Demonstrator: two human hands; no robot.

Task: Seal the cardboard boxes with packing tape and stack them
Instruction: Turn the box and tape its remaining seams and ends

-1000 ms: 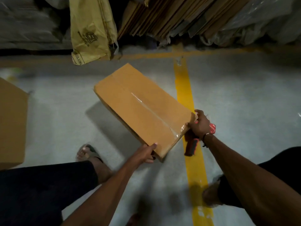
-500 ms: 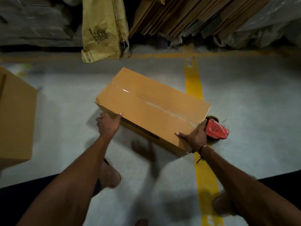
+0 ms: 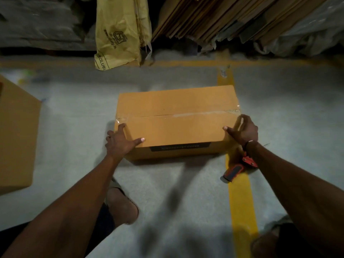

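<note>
Left hand [image 3: 121, 144] spread flat, pressing the near-left corner of the taped brown cardboard box [image 3: 178, 120] on the floor; right hand [image 3: 243, 131] cups its right end. Red tape dispenser [image 3: 240, 167] lies just below the right wrist.

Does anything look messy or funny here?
A little. The tape gun lies on the floor by the box, under the right arm. The tape is wrinkled at the box's right end.
</note>
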